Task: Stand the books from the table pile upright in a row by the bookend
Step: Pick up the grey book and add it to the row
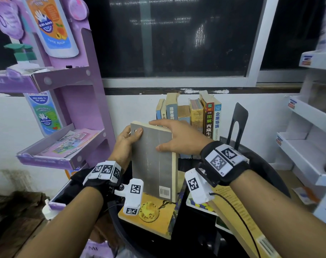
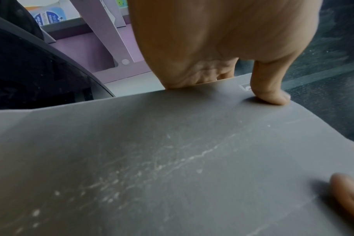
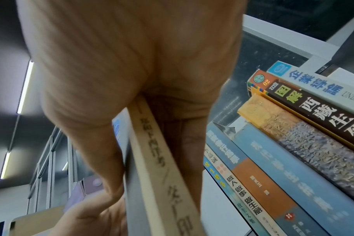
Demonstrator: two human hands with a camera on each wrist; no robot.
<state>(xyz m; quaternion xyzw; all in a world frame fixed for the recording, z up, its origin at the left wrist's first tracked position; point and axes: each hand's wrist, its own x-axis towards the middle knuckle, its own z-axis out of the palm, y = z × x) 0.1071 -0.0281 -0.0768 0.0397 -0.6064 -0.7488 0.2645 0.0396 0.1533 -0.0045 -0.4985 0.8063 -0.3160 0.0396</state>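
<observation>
A grey-covered book (image 1: 152,161) with a barcode is held tilted above the table pile. My left hand (image 1: 127,138) grips its top left corner, thumb (image 2: 270,89) on the cover (image 2: 172,159). My right hand (image 1: 179,135) grips its right edge, thumb on the cover and fingers behind the cream spine (image 3: 158,159). Behind it, several books (image 1: 193,118) stand upright in a row (image 3: 293,151) left of the black bookend (image 1: 237,123). A yellow book (image 1: 149,215) lies flat below.
A purple cardboard display stand (image 1: 80,108) rises close on the left. White shelves (image 1: 307,146) stand at the right. More flat books (image 1: 238,211) lie under my right forearm. The round black table's edge (image 1: 275,175) curves near the right wrist.
</observation>
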